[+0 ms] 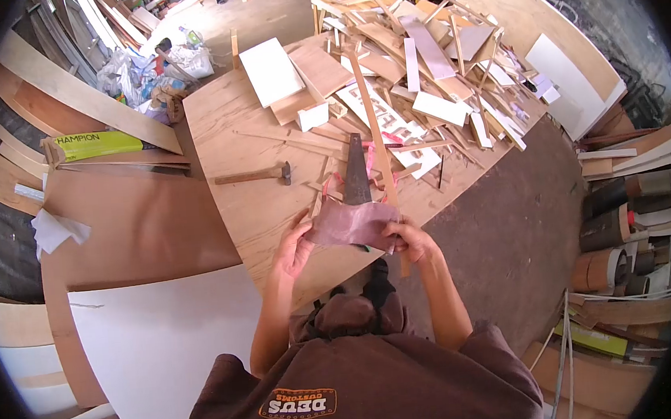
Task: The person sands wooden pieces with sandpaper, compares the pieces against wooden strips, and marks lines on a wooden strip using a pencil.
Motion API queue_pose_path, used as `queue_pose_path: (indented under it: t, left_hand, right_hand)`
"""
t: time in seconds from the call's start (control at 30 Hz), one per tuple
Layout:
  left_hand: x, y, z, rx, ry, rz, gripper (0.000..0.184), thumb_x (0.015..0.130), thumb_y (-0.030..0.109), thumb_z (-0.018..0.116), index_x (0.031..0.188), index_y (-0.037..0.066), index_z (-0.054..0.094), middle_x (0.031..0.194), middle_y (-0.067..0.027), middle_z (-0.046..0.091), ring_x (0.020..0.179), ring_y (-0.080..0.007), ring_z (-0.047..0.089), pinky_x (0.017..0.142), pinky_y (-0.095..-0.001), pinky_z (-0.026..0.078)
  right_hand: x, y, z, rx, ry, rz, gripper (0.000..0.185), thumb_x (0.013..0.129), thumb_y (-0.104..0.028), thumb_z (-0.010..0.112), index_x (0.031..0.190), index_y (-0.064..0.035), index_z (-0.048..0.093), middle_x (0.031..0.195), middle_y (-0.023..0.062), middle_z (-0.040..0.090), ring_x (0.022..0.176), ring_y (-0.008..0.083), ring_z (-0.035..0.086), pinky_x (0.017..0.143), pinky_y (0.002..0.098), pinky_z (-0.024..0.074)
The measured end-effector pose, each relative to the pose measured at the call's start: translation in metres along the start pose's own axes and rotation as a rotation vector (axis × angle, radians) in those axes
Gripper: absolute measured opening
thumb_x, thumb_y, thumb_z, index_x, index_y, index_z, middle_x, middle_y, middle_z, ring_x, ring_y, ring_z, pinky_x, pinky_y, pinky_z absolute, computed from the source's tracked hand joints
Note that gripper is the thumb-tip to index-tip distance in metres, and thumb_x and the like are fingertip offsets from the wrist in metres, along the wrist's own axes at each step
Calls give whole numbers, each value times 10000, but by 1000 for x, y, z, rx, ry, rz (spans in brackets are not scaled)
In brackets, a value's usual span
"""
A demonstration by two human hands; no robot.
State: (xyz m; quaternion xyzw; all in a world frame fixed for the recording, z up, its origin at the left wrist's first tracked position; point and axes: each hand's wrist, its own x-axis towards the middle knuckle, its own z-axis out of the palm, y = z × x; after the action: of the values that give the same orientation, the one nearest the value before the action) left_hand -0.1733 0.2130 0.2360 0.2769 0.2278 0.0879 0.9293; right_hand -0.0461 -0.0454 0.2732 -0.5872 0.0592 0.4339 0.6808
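A bent, mauve-brown sheet that looks like sandpaper (352,222) is stretched between my two hands above the near end of the wooden table. My left hand (295,247) grips its left edge. At its right edge, my right hand (409,239) pinches the sheet between thumb and fingers. Just beyond the sheet lies a handsaw (357,169); its near end is hidden behind the sheet. A hammer (271,173) with a wooden handle rests to the left. A long wooden strip (374,121) runs beside the saw, and pink-red ribbon (332,185) shows around it.
Wood offcuts (437,54) are heaped on the table's (222,139) far side, with white boards (271,71) at the back left. A large white panel (165,338) lies at left, near a green CHAMPION package (109,143). Rolls and boards (608,268) are stacked at right.
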Motion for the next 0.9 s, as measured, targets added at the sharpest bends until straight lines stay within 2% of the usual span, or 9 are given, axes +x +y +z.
queue_pose_path:
  t: [0.13, 0.27, 0.33, 0.43, 0.57, 0.67, 0.77, 0.83, 0.9]
  left_hand:
    - [-2, 14, -1, 128, -281, -240, 512, 930, 17, 603, 1418, -71, 478, 1235, -146, 630, 1098, -197, 648, 1016, -361, 532]
    - [-5, 18, -2, 337, -223, -193, 570, 900, 18, 642, 1444, -22, 475, 1169, -97, 642, 1069, -183, 644, 999, -355, 534]
    - [-2, 13, -8, 436, -105, 2, 549, 896, 2, 659, 1424, 54, 517, 1100, -50, 631, 1025, -165, 636, 979, -349, 534]
    - [4, -5, -6, 197, -109, 138, 504, 889, -24, 675, 1365, 100, 563, 1046, -17, 611, 992, -149, 624, 949, -332, 535]
    - [0, -17, 8, 94, -72, 55, 459, 887, -31, 699, 1314, 82, 574, 1051, -15, 607, 995, -145, 620, 921, -317, 540]
    - [9, -35, 1, 241, -69, 157, 442, 901, 3, 722, 1311, 88, 581, 1057, -14, 599, 973, -142, 624, 885, -295, 538]
    - [18, -50, -8, 713, -48, 399, 321, 899, 32, 741, 1205, 112, 683, 1037, -40, 596, 912, -154, 630, 808, -283, 531]
    - [17, -59, 4, 1237, -8, 571, 177, 896, 41, 741, 1045, 131, 768, 986, -65, 583, 852, -167, 623, 719, -287, 511]
    - [21, -77, 17, 1255, 79, 560, 126, 882, 42, 746, 955, 134, 793, 948, -92, 566, 813, -199, 619, 671, -317, 505]
  right_hand:
    - [0, 0, -8, 27, 4, -21, 100, 799, -91, 668, 877, -120, 612, 629, -84, 492, 429, 20, 362, 388, 212, 261]
    - [4, -2, -21, -30, 10, -9, 101, 800, -84, 654, 878, -121, 603, 609, -92, 465, 432, 19, 367, 397, 214, 265]
    - [1, 0, -23, -36, 31, -7, 99, 801, -85, 653, 874, -124, 598, 605, -94, 457, 433, 17, 365, 399, 214, 263]
    - [-3, 1, -26, -59, 44, 8, 97, 806, -88, 653, 870, -125, 591, 606, -99, 451, 434, 10, 355, 398, 210, 252]
    - [-11, -2, -21, -61, 72, 8, 104, 820, -94, 655, 871, -129, 571, 604, -101, 443, 436, 5, 345, 400, 207, 241]
    - [-8, 4, -36, -58, 123, 10, 136, 844, -91, 677, 868, -136, 551, 609, -100, 433, 443, 4, 334, 404, 204, 232]
    - [-7, 10, -48, -40, 155, -22, 184, 875, -96, 715, 863, -140, 536, 620, -99, 423, 453, 3, 327, 407, 202, 227]
    - [-5, 13, -56, -34, 175, -41, 208, 891, -103, 734, 861, -140, 532, 627, -98, 419, 457, 2, 325, 409, 201, 226]
    - [-5, 11, -67, 51, 187, -98, 237, 903, -129, 756, 855, -134, 524, 637, -93, 422, 463, -1, 327, 409, 202, 231]
